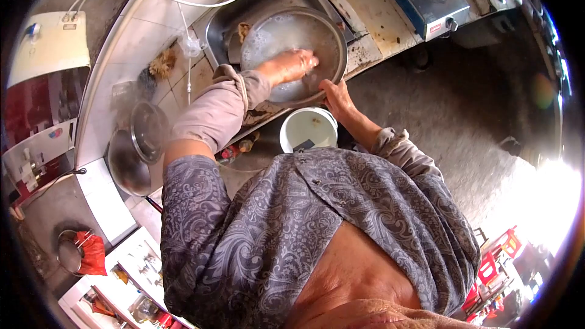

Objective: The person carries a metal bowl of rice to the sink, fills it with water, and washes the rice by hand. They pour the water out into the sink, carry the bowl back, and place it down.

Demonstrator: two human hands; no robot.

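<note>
A wide metal basin (342,49) of cloudy, sudsy water sits tilted over the steel sink (222,9). Down inside the basin, my left hand (294,65) is at the water, fingers bent together; whatever they may hold is hidden. My right hand (339,100) grips the basin's near right rim, thumb on the edge and the other fingers mostly out of sight. Just below the basin stands a white bucket (309,128) with a dark flat piece inside. A brown scrap (244,30) shows at the basin's left side.
A gas stove (439,15) with a dark pan stands on the tiled counter to the right. Metal pans (129,161) lean by the left wall. A white hose (183,3) loops above the sink. Bottles (234,151) are under the counter edge.
</note>
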